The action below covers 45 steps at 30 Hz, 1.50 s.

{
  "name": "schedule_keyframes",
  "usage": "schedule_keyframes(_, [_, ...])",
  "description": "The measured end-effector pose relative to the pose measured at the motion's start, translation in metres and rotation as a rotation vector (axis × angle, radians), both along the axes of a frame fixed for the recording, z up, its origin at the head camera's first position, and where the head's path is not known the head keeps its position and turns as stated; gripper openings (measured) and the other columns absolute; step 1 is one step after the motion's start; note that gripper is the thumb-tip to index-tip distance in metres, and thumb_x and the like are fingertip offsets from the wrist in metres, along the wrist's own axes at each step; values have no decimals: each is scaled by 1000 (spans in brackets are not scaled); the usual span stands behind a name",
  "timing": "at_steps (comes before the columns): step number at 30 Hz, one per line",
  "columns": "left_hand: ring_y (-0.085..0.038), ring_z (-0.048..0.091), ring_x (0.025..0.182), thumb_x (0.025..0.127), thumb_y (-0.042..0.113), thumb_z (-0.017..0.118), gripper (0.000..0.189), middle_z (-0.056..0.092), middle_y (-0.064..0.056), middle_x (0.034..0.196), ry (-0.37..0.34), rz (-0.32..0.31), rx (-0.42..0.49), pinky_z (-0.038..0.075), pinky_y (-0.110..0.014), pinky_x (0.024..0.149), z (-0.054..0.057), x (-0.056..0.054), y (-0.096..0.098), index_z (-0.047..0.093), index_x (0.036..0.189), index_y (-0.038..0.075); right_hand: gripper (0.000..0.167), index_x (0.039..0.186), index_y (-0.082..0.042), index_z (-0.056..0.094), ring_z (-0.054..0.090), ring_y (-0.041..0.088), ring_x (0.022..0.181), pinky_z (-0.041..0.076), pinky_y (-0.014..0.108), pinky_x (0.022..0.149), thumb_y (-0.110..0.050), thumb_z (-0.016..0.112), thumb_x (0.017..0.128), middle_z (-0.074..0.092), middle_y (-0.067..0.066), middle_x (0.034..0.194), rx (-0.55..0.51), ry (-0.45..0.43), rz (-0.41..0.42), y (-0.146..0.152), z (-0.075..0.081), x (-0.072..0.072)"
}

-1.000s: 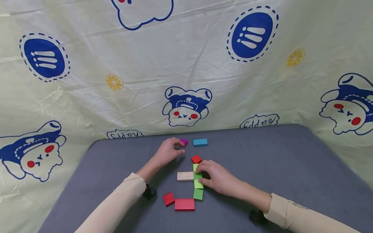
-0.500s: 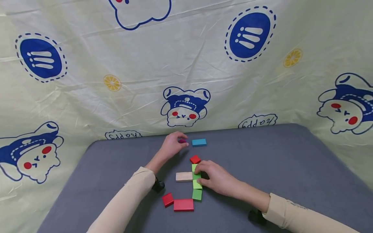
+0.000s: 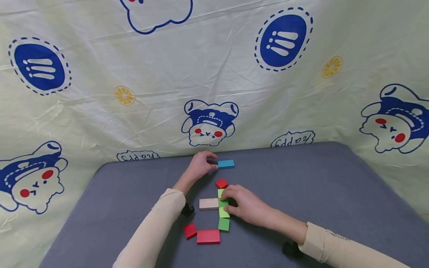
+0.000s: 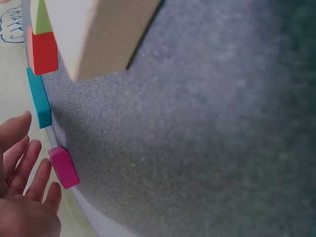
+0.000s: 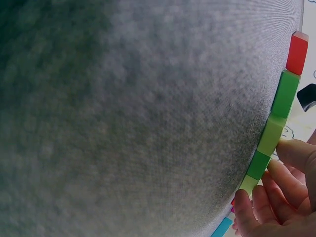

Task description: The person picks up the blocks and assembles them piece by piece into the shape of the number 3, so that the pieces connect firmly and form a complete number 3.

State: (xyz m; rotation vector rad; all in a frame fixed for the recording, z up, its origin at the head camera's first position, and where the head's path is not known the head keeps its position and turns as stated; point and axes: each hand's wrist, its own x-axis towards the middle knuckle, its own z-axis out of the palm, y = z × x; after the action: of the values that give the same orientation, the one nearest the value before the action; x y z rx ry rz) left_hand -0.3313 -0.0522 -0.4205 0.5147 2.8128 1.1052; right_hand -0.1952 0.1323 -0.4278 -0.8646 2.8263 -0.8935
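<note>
My left hand reaches to the far side of the table, its thumb and fingers spread beside the left end of a blue block. A magenta block lies just by its fingertips in the left wrist view; the head view hides it behind the hand. On a row of light and dark green blocks rests my right hand. Its thumb touches a light green block, and its fingers lie loosely along the farther ones. A dark green block ends the row on the near side.
A pale wooden block abuts the row from the left. One small red block sits at the row's far end. Nearer me lie a long red block and another small red block. A printed curtain hangs behind the grey table.
My left hand has moved forward and right, over the magenta block and up to the blue one. The right hand stays on the green row. The head view has shifted slightly.
</note>
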Motion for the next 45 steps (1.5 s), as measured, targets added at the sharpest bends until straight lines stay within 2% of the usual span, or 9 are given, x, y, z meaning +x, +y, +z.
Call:
schedule_keyframes(12, [-23,57,102,88,17,76,35,66,-7,116,-38,-12,-10,48,-37,91,-7,-4,0,68,121,8,23,109,-14,69,52,16,105,48,41,92,-15,75,87,60,-5,111,-1,0,16,-2,-1,0])
schedule_keyframes(25, [-23,56,104,88,17,75,36,66,-8,117,6,-88,-78,45,-39,96,-8,-8,5,69,122,9,22,109,-15,69,52,17,108,47,43,94,-16,75,88,60,-4,113,-2,-21,7,-1,1,0])
schedule_keyframes(37, [-24,55,100,87,15,76,28,66,-8,110,19,-71,-107,45,-39,94,-7,-9,9,72,114,8,22,109,-16,69,52,16,108,47,43,93,-17,75,88,60,-5,114,-2,-13,6,0,1,0])
schedule_keyframes(41, [-24,55,99,87,14,75,26,65,-8,109,9,-61,-81,46,-38,92,-9,-10,7,72,113,8,22,109,-16,69,52,15,107,47,42,93,-16,75,88,60,-5,113,0,-15,4,0,1,0])
schedule_keyframes(45, [-25,54,97,88,14,74,25,64,-8,111,-14,-11,-25,48,-37,86,-6,-9,7,71,113,8,22,108,-16,69,52,15,107,47,43,94,-15,75,87,60,-6,112,-1,-12,0,0,1,0])
